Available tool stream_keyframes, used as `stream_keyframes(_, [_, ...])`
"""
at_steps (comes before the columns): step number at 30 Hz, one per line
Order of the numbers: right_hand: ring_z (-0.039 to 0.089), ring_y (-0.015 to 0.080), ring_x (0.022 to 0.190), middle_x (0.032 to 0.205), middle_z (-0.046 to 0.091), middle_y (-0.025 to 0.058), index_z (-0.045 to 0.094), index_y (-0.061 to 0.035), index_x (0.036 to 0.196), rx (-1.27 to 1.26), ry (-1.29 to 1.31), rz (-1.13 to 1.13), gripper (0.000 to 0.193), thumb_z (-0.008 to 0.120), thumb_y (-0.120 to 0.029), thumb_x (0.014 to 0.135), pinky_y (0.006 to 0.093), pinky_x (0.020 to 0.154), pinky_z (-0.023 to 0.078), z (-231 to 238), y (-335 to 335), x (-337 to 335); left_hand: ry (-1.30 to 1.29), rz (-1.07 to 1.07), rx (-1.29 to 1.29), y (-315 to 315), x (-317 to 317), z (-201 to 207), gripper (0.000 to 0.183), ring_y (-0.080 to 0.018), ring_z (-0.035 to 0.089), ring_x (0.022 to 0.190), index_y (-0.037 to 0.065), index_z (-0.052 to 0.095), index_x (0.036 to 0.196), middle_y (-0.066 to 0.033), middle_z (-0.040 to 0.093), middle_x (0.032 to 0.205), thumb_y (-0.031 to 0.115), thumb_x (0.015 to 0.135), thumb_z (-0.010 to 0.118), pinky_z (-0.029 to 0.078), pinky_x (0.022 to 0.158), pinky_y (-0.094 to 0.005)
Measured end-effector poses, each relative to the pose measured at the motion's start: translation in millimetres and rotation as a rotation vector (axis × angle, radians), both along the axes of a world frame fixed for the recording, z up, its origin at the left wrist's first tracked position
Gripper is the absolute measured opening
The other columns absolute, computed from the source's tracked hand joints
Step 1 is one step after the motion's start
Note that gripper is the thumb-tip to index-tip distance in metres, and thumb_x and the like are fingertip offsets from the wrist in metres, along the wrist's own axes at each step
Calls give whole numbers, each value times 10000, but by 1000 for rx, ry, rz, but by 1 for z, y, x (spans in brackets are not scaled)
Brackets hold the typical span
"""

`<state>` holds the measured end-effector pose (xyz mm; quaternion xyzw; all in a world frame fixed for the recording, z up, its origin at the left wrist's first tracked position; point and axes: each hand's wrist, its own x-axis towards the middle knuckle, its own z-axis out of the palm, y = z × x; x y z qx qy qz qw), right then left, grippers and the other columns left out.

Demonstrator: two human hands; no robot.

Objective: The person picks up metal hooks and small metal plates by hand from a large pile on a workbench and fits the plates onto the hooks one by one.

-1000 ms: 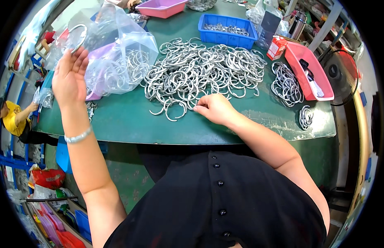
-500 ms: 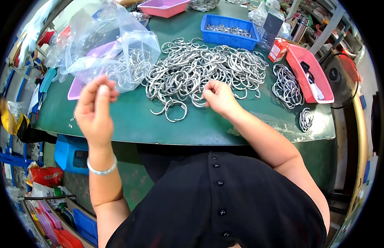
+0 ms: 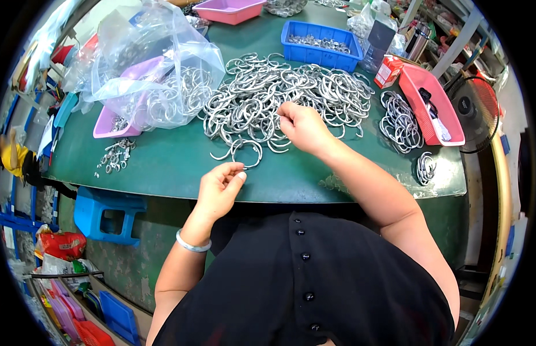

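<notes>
A big heap of silver-coloured open metal rings [image 3: 279, 95], like bangles, lies on the green table [image 3: 181, 176]. My left hand [image 3: 219, 189] has come to a loose open ring [image 3: 247, 154] at the front of the heap. Its thumb and forefinger are pinched together by that ring's lower edge; anything between them is too small to make out. Over the heap's front edge, my right hand [image 3: 305, 128] is closed with curled fingers, and what they hold is hidden. Small metal pieces [image 3: 117, 155] are scattered in front of a purple tray [image 3: 111, 128] on the left.
A clear plastic bag [image 3: 170, 86] of rings leans over the purple tray. Behind the heap stands a blue bin [image 3: 321, 53] of small metal parts. To the right are linked rings [image 3: 400, 122], a pink basket [image 3: 432, 109], a red box [image 3: 389, 71] and a fan [image 3: 472, 109].
My left hand has moved right and toward me, from over the purple tray to the loose ring, uncovering the scattered pieces. My right hand has shifted slightly up and left.
</notes>
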<state>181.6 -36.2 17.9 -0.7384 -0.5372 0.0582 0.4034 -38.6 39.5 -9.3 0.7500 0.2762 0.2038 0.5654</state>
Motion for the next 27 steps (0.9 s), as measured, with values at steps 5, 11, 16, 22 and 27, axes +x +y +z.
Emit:
stream_keyframes(5, [570, 340, 695, 693, 585, 155, 553, -44, 762, -204, -339, 137, 112, 483, -123, 723, 440, 622, 447, 15, -1, 10, 30, -56, -51, -8, 4, -2, 203, -71, 536, 698, -30, 566, 985, -20, 586, 777, 74, 812, 550, 444, 659, -211])
stream_keyframes(11, [574, 339, 716, 697, 588, 153, 558, -48, 730, -311, -383, 131, 105, 475, -109, 707, 436, 636, 453, 22, 3, 7, 44, -76, -48, -11, 4, -3, 207, -71, 535, 710, -29, 563, 993, -24, 590, 798, 79, 817, 543, 443, 666, -212])
stream_keyframes(16, [578, 338, 742, 731, 597, 168, 581, -45, 754, -432, -372, 176, 134, 471, -92, 694, 425, 669, 457, 32, 5, 8, 60, -64, -62, -12, 3, -2, 210, -74, 535, 712, -29, 561, 995, -26, 592, 801, 83, 819, 542, 442, 668, -213])
stream_keyframes(22, [580, 335, 749, 749, 602, 176, 601, -31, 758, -445, -286, 155, 157, 495, -97, 663, 412, 678, 457, 26, 13, 16, 45, -48, -101, -12, 4, -5, 213, -79, 532, 702, -26, 563, 997, -28, 592, 798, 82, 815, 544, 444, 665, -215])
stream_keyframes(27, [583, 331, 727, 724, 602, 170, 602, -34, 744, -372, -175, 179, 149, 508, -110, 657, 402, 668, 461, 15, 17, 22, 38, -37, -101, -13, 5, -7, 208, -78, 529, 697, -24, 569, 986, -26, 589, 792, 88, 812, 549, 442, 657, -214])
